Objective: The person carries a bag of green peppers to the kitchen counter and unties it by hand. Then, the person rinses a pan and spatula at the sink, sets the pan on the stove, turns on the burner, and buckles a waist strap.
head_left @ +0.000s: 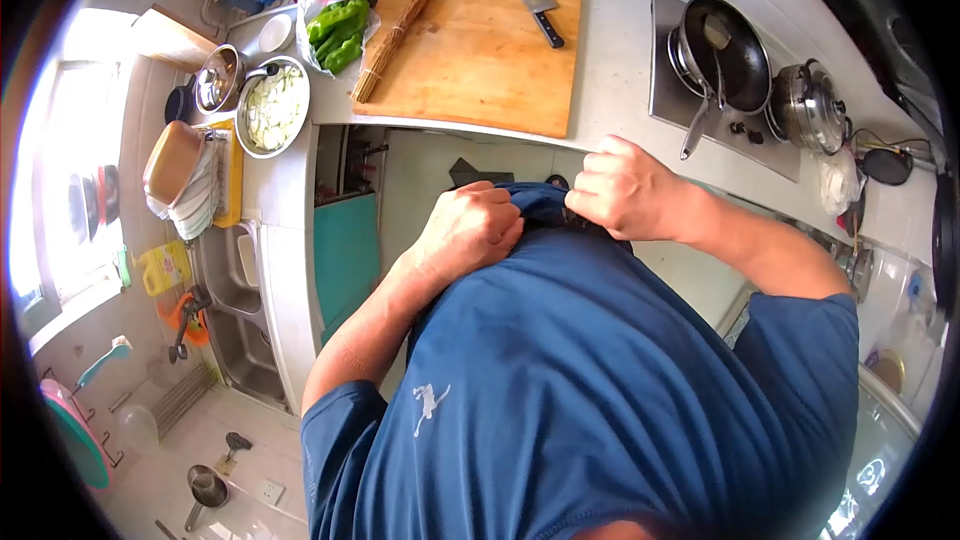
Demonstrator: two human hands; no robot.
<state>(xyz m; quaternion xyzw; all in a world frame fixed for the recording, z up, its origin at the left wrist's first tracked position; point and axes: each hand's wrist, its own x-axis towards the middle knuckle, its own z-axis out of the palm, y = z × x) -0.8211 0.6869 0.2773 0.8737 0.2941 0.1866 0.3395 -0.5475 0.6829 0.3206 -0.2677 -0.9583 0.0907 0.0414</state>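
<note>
My left hand [470,228] is closed in a fist at the lower front of the blue shirt [590,360], its fingers curled into the fabric near the hem. Close by on the other side, my right hand [622,190] also has its fingers closed on the shirt's edge, where some dark cloth shows. Beyond both hands lies a wooden cutting board [470,70] on the counter. On it rest a cleaver [535,2] with a black handle and a bundle of thin brown sticks [400,35]. Neither hand touches these.
Bagged green peppers [338,35] and a bowl of chopped pale vegetable [274,108] stand left of the board. A wok [735,45] with a utensil inside sits on the stove [672,80], beside a lidded pot [808,105]. The sink [235,270] is at left; several jars line the back.
</note>
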